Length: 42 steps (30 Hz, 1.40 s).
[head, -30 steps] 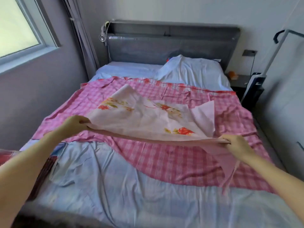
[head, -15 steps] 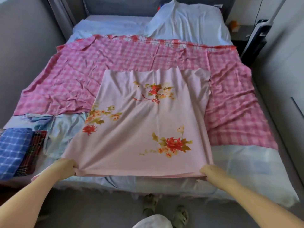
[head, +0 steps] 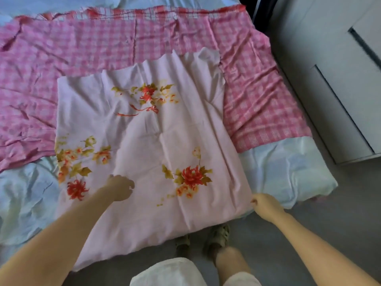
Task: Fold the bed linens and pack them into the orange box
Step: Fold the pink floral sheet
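Left hand (head: 120,187) over floral sheet (head: 144,137), right hand (head: 266,205) pinching its right edge

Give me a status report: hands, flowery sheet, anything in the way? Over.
Left hand curled over floral sheet middle, grip unclear; right hand pinching its near corner. Sheet spread flat over checked sheet, overhanging bed's foot. Orange box not in view.

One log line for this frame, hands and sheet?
floral sheet spread flat over checked sheet | left hand over floral sheet, fingers curled | right hand at its right edge, grip unclear
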Each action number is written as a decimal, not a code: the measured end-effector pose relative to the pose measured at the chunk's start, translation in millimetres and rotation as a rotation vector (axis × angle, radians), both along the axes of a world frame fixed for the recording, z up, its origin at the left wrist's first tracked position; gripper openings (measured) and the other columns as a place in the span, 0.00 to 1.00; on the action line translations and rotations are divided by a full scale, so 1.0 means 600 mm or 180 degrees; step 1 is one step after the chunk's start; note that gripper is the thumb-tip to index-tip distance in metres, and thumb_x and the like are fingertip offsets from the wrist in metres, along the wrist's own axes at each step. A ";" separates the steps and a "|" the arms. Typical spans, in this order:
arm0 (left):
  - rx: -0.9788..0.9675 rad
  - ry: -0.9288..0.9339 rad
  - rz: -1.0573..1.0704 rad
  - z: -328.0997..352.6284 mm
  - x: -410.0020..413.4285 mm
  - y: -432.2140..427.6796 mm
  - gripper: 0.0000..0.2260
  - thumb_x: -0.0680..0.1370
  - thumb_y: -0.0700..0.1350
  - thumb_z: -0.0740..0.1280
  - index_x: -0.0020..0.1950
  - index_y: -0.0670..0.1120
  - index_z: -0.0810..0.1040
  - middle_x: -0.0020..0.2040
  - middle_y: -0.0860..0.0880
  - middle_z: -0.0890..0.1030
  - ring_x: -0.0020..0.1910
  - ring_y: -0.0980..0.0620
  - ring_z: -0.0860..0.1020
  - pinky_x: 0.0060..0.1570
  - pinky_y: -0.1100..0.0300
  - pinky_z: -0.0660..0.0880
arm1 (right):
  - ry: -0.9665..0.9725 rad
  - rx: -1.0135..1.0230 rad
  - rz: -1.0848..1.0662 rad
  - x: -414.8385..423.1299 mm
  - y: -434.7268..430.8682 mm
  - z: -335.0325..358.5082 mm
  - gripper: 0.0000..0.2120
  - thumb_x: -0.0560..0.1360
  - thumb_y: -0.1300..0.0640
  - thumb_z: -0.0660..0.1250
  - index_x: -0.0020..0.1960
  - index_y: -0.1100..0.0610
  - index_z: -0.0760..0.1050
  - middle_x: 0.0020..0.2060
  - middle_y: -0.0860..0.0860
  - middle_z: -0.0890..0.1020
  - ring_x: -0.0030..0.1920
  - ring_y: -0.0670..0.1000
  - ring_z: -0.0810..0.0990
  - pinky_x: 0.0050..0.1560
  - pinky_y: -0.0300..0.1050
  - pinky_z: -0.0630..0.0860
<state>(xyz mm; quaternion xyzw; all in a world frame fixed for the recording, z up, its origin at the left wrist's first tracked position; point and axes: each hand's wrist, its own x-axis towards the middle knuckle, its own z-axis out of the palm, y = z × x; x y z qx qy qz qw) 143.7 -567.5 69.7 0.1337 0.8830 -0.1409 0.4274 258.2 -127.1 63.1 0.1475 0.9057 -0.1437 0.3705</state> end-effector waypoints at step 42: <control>-0.0417 -0.0509 -0.3501 -0.225 -0.309 0.658 0.10 0.73 0.54 0.60 0.52 0.53 0.73 0.47 0.54 0.77 0.48 0.51 0.72 0.53 0.53 0.59 | 0.0315 -0.1810 -0.1357 -0.199 0.029 -0.288 0.13 0.71 0.52 0.69 0.55 0.52 0.77 0.50 0.51 0.82 0.53 0.54 0.78 0.46 0.43 0.72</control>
